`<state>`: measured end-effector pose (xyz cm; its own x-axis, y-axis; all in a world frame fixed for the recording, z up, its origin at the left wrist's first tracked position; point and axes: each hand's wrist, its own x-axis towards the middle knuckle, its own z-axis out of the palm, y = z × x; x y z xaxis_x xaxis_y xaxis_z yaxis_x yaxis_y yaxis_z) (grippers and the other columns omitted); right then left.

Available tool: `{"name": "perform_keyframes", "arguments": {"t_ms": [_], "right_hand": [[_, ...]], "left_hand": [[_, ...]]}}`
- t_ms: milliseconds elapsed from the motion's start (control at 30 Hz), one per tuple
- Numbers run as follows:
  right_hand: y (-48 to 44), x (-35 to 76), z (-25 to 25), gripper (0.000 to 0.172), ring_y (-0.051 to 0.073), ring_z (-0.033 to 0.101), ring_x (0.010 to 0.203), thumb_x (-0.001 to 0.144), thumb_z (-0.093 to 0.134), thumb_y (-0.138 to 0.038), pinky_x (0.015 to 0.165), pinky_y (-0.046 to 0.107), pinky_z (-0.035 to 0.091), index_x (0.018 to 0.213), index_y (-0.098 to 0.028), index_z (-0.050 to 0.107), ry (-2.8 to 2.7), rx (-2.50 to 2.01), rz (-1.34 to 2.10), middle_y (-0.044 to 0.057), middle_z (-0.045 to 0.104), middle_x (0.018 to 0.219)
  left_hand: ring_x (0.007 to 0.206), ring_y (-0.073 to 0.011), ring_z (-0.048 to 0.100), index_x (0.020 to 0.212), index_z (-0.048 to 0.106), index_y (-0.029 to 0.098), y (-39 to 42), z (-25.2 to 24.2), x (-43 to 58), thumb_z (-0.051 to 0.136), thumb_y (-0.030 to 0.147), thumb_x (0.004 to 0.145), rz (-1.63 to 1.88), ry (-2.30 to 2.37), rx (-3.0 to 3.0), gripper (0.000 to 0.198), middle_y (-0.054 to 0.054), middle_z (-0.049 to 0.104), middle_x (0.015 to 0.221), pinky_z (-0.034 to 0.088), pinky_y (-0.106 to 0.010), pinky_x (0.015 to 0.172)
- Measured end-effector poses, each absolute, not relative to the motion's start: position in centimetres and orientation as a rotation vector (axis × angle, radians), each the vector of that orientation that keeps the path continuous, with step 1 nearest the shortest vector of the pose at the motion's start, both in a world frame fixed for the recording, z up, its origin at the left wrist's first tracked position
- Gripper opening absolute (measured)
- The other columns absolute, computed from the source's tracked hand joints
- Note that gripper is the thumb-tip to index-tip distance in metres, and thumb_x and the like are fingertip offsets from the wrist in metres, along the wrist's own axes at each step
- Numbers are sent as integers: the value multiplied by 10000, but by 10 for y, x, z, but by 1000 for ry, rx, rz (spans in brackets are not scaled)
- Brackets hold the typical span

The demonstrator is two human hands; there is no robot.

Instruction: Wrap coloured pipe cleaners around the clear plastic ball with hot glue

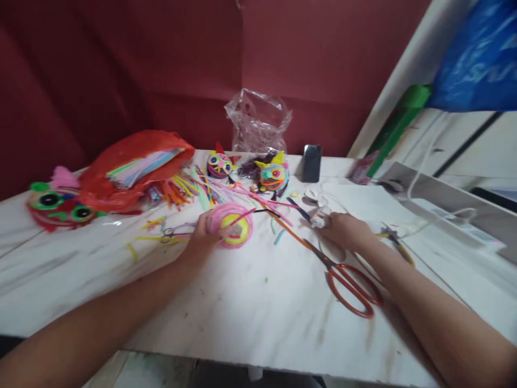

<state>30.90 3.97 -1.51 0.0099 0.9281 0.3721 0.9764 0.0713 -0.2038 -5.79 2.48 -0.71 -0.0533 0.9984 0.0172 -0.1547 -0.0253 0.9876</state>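
My left hand (205,234) is closed round the side of a round pink piece (217,213) with a yellow ring, which has a pink stem reaching off it to the right. Over at the right, my right hand (341,229) is closed at a small crumpled whitish item (319,216), blurred, with its fingertips partly hidden. Between the hands and nearer the front lie scissors with orange handles (349,285). Thin pink, black and orange stems (288,234) cross the table just right of the pink piece.
Behind are two small colourful animal heads (220,164) (274,175), a clear plastic bag (258,124) and a phone (311,163). A red bag (133,156) of stems and a larger red head (60,207) lie left. Pliers (398,245) and a white cable (428,215) are right.
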Motion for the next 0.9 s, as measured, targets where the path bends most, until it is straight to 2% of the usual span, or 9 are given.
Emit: {"name": "perform_keyframes", "arguments": {"t_ms": [33,100,133,200,267,400,600,900], "right_hand": [[40,312,-14,368,195,645,567,739,693,-447,524,311,405,529,-229,484,-1961,-1902,-203,30,546,513],[36,310,-5,311,238,639,563,695,754,-348,508,354,442,536,-242,509,-2044,-1814,-352,35,554,510],[31,304,2,222,275,655,613,696,756,-300,526,392,475,600,-241,565,-2079,-1710,-414,62,603,569],[19,280,18,52,294,685,822,812,653,-263,681,438,543,849,-226,650,-2137,-1529,-428,125,701,847],[7,246,30,172,275,663,990,928,510,-230,822,431,547,1052,-192,623,-2104,-1237,-374,163,683,1037],[-6,180,34,245,257,616,1084,941,508,-189,889,419,530,1178,-179,571,-2244,-816,-402,164,649,1182],[-6,141,19,212,186,613,753,966,431,-137,643,290,500,956,-178,639,-2255,-768,-419,97,684,846],[-8,133,5,139,164,620,697,948,478,-148,614,247,490,875,-171,594,-2173,-773,-319,68,641,761]], "left_hand": [[991,-237,628,1152,528,211,25,-8,-58,854,403,538,1332,1107,1087,722,-43,646,1058,522,-362,842],[1023,-257,619,1156,526,214,25,-9,-58,857,390,531,1324,1093,1107,729,-54,640,1098,516,-386,862],[1033,-263,615,1159,524,217,24,-9,-57,858,379,528,1323,1087,1118,732,-58,637,1117,513,-394,868],[1041,-269,612,1165,520,224,23,-10,-57,863,344,521,1322,1089,1142,739,-59,632,1135,511,-401,874],[1035,-271,613,1165,517,229,22,-10,-56,862,313,518,1314,1091,1162,738,-58,630,1128,513,-401,867],[1053,-273,602,1173,511,225,18,-11,-56,849,300,528,1314,1096,1232,732,-66,619,1140,507,-404,878],[1064,-271,591,1194,499,232,17,-13,-59,848,318,537,1348,1096,1285,748,-62,604,1148,490,-409,894],[1064,-268,577,1171,475,197,14,-9,-55,827,330,539,1377,1132,1330,736,-80,583,1153,473,-425,922]]}}
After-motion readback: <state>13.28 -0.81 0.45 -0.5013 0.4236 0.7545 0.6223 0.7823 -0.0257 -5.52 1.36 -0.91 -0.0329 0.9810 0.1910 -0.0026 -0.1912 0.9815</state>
